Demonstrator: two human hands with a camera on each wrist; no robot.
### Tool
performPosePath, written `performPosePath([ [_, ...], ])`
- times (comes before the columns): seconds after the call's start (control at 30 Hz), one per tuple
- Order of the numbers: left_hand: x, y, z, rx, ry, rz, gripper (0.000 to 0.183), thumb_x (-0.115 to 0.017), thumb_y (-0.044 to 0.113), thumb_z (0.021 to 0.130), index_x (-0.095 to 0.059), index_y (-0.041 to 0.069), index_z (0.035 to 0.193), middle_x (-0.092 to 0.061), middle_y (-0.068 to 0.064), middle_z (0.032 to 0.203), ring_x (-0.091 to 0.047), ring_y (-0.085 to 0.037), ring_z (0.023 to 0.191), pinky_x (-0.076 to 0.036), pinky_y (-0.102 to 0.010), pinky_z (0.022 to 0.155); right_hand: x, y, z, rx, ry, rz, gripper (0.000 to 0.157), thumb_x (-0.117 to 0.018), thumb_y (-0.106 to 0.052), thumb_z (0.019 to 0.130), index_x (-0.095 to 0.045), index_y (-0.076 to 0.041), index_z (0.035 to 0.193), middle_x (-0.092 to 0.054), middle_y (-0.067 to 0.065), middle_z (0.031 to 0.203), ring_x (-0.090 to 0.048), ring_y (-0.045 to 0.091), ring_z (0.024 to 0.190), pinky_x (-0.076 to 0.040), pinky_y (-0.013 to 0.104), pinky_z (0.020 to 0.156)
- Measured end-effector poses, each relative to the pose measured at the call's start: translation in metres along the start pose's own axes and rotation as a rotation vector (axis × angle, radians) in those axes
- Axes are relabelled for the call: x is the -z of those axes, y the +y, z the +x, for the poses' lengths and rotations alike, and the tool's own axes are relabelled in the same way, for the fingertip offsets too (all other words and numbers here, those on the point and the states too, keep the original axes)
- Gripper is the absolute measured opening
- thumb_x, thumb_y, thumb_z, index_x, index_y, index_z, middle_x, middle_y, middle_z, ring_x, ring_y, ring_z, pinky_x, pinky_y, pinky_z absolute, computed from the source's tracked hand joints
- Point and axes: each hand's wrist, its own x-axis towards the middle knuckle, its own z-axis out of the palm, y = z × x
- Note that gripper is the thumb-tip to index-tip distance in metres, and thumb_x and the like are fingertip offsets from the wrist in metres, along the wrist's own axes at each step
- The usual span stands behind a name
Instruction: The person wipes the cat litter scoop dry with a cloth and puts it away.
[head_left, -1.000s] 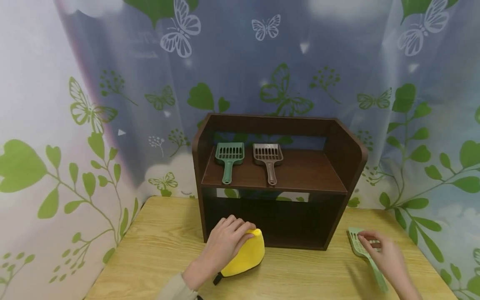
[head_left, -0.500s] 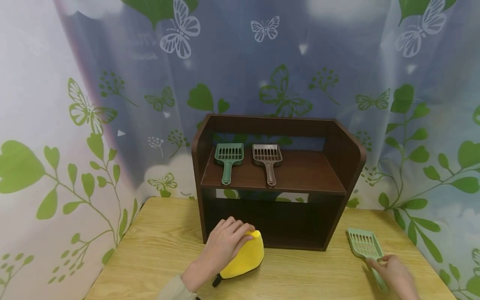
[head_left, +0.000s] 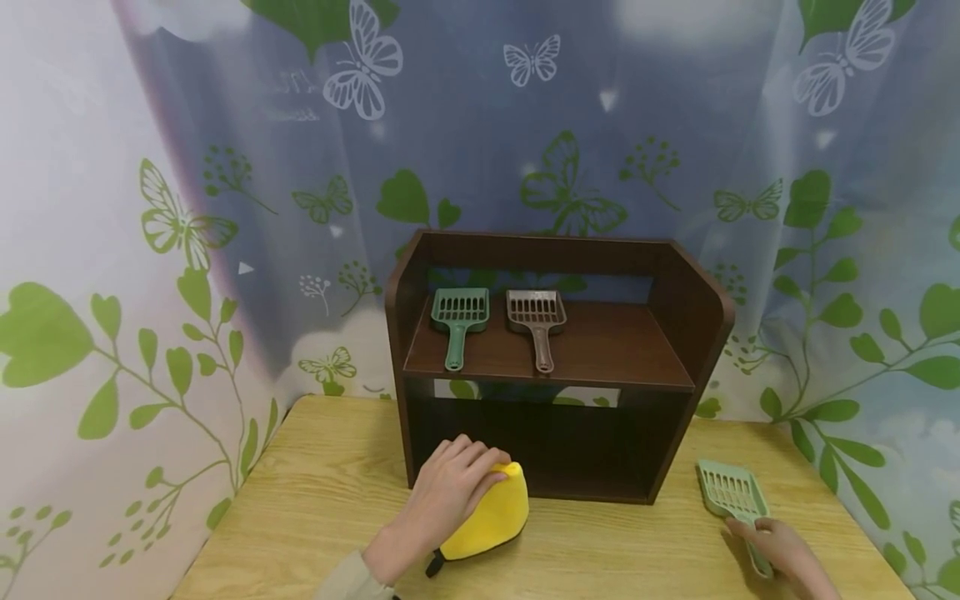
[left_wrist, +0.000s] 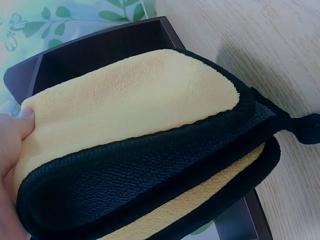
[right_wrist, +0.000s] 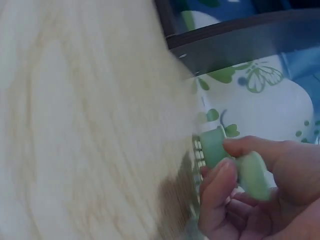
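Note:
My left hand [head_left: 447,492] pinches a folded yellow cloth [head_left: 491,518] with dark trim and a hanging loop, in front of the shelf. In the left wrist view the cloth [left_wrist: 125,100] shows a black inner face between its folds, and thumb and fingers grip one end. At the right of the table my right hand [head_left: 780,550] holds a light green slotted litter scoop [head_left: 732,492] by its handle. Its slotted head points toward the back wall. In the right wrist view the scoop's handle [right_wrist: 253,175] sits between thumb and fingers.
A dark brown two-tier shelf [head_left: 600,342] stands at the middle of the wooden table [head_left: 330,467]. On its upper board lie a dark green scoop [head_left: 459,317] and a brown scoop [head_left: 537,318], side by side. A printed curtain [head_left: 480,108] hangs behind.
My right hand has moved back from the light green scoop's head to its handle and taken hold of it. The left hand and the cloth stay where they were.

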Motion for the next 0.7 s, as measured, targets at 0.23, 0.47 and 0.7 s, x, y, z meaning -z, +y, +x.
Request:
performPosePath([
  [0.23,0.000,0.000,0.000,0.003,0.005,-0.001,0.016,-0.058,0.033,0.103,-0.068,0.022,0.109,-0.065,0.011,0.090,-0.049,-0.009,0.078,-0.040,-0.022,0.069,0.009,0.009,0.000,0.037,-0.210,0.421,0.028,-0.041,-0.020,0.110,-0.063,-0.002,0.106,-0.057,-0.003,0.083,-0.046,0.004,0.059,-0.042,0.021,0.057],
  [0.47,-0.004,0.000,0.001,-0.001,0.005,-0.006,0.018,-0.056,0.035,0.104,-0.067,0.023,0.110,-0.065,0.012,0.091,-0.049,-0.008,0.078,-0.039,-0.021,0.069,0.016,0.011,-0.009,0.049,-0.254,0.479,0.048,-0.022,-0.039,0.112,-0.057,-0.005,0.113,-0.056,-0.003,0.086,-0.041,0.005,0.056,-0.038,0.024,0.053],
  [0.7,-0.004,0.003,0.003,0.023,-0.028,-0.027,0.014,-0.061,0.032,0.102,-0.068,0.023,0.111,-0.066,0.011,0.093,-0.049,-0.009,0.079,-0.040,-0.023,0.070,0.016,0.005,-0.020,0.145,-0.418,0.636,0.059,-0.004,-0.033,0.110,-0.062,-0.025,0.111,-0.056,-0.006,0.081,-0.043,0.004,0.056,-0.035,0.023,0.053],
])
